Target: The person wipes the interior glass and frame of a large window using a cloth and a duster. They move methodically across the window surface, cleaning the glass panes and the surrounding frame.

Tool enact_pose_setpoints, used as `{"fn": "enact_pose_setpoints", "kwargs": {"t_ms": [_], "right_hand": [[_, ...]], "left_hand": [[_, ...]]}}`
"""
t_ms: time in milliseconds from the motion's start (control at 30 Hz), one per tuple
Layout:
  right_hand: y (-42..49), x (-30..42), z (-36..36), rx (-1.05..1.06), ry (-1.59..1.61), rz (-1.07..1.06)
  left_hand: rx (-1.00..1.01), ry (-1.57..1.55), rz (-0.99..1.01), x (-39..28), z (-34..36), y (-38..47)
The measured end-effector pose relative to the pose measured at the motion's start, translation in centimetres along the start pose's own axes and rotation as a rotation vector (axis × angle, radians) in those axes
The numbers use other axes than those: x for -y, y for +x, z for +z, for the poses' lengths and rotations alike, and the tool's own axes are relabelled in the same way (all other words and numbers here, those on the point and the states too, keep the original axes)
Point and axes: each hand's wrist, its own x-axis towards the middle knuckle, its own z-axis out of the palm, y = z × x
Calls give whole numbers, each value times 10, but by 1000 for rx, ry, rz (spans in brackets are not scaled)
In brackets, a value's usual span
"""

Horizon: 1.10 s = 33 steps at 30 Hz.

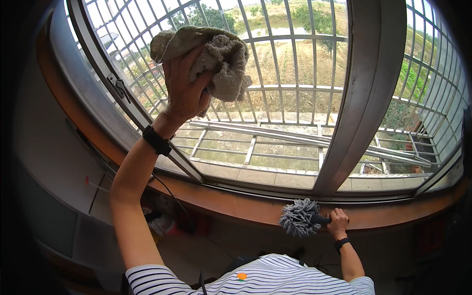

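My left hand [186,86] is raised at the upper left of the view, its fingers closed around a bunched grey-brown cloth [225,62]. The cloth is up in front of the window pane [287,73]; whether it touches the glass I cannot tell. Low on the right, my right hand [337,221] grips the dark handle of a duster [300,217] with a grey, shaggy string head. That head lies over the orange-brown window sill [239,206], just below the sliding track. Both wrists wear black bands.
A metal window frame [365,92] divides the sliding panes, and a latch [121,90] sits on the left frame. Outside are a barred cage [273,38] and long metal strips [258,129] lying on its floor bars. A thin black cable [171,193] hangs over the sill.
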Motion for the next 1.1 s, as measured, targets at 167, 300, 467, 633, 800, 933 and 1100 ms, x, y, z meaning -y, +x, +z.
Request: {"fn": "enact_pose_setpoints", "kwargs": {"t_ms": [167,300,467,633,800,933,1100], "right_hand": [[2,1,-2,11,-3,2],[3,3,-4,11,-15,-3],[4,4,-5,14,-18,-6],[3,3,-6,1,-10,-25],[1,3,-6,-3,-16,3],[1,2,-6,-26,-16,-11],[2,4,-6,-28,-23,3]], "left_hand": [[142,-123,17,-37,8,-71],[233,-133,57,-73,19,-137],[551,-263,211,-113,20,-196],[613,14,581,-110,11,-195],[320,49,258,-18,-8,-122],[86,160,-23,77,-11,-24],[-257,177,-293,175,-12,103]]}}
